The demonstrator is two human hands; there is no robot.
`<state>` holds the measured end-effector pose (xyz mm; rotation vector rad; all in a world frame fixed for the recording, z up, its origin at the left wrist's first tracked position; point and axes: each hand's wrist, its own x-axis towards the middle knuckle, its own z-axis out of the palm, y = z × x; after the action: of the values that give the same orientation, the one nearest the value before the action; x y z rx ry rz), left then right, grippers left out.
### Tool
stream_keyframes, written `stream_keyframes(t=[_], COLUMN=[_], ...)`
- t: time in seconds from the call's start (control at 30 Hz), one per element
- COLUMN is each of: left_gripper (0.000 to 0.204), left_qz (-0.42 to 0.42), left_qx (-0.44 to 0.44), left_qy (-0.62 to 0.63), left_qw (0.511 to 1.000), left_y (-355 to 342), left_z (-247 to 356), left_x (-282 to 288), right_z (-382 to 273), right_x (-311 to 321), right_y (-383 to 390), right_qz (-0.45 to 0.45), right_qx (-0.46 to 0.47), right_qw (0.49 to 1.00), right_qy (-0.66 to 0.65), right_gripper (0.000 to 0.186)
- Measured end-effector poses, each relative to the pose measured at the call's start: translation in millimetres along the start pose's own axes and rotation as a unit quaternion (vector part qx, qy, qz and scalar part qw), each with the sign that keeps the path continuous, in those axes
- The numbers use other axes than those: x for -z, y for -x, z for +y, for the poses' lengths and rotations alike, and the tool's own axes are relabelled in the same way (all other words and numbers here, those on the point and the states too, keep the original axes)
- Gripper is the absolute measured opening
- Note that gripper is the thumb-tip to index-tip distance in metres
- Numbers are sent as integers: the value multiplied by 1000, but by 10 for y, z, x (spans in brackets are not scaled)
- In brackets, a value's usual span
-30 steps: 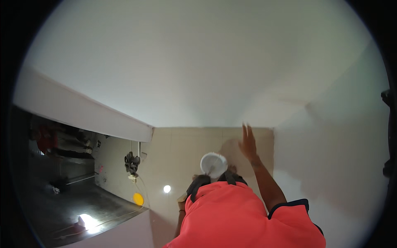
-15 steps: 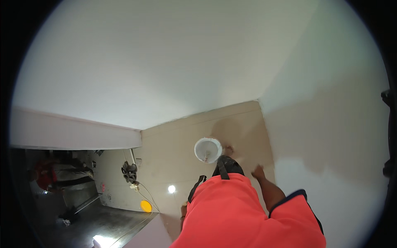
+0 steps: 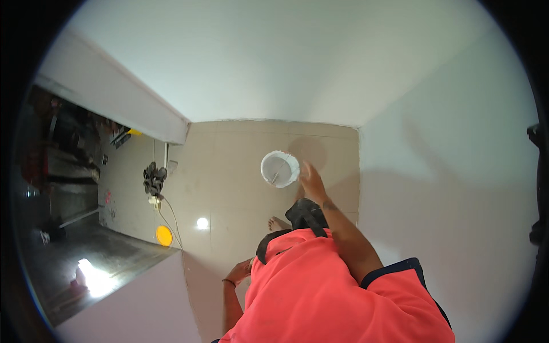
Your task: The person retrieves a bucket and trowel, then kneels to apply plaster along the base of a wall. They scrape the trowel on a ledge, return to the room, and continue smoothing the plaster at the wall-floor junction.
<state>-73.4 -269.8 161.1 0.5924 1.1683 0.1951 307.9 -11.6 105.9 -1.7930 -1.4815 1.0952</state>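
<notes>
Reaching down with the right hand (image 3: 310, 178) to the right side of the white bucket (image 3: 293, 168), close in by the rim. Cannot tell a firm hold from a light touch or a near miss, nor how wide the right hand stands between thumb and fingers. Resting the left hand (image 3: 241, 271) low beside the body, well apart from the bucket and partly hidden by the coral shirt (image 3: 320, 286); cannot tell open from closed there, nor anything held. Placing the bucket: upright on the beige tiled floor (image 3: 229, 154), between the pale wall (image 3: 246, 68) ahead and a bare foot (image 3: 275, 224). Showing inside the bucket only a greyish-white interior, with a thin line slanting across the opening, either a stick or a handle, too small to say which. Off to the left, near the dark surface (image 3: 134, 246), noting a yellow disc (image 3: 164, 235) beside a pale cable (image 3: 175, 220). Judging from the pose, seemingly at the stage of getting to the bucket, with a grip not yet clear. Probably calling next for settling the right fingers squarely on the rim or on that thin piece, without knocking the bucket sideways.
</notes>
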Motion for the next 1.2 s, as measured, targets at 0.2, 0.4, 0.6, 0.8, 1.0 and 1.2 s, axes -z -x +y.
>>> stream_keyframes(t=[0.2,0.4,0.6,0.8,1.0,1.2], left_gripper=[61,70,70,80,84,93], left_qz=[20,-15,-70,-7,-12,15], left_qx=[-52,-15,-90,122,192,185], left_qy=[152,238,29,-357,-309,-450], left_qw=[987,971,993,926,931,873], left_y=[-68,-405,-1233,-1444,-1560,-1843], left_z=[-94,-36,-190,89,570,840], left_x=[-92,-64,-155,-804,-1483,-1682], right_z=[730,655,1027,1798,2622,2661], right_x=[-7,284,347,-194,-2052,-2454], right_y=[687,319,51,-941,-2048,-2603], right_qz=[-244,-10,32,29,38,-43], right_qx=[-88,-101,-421,-467,-480,-499], right_qw=[954,995,815,832,854,711], right_qy=[154,4,-398,-299,-200,-493], right_gripper=[61,46,26,21,76,70])
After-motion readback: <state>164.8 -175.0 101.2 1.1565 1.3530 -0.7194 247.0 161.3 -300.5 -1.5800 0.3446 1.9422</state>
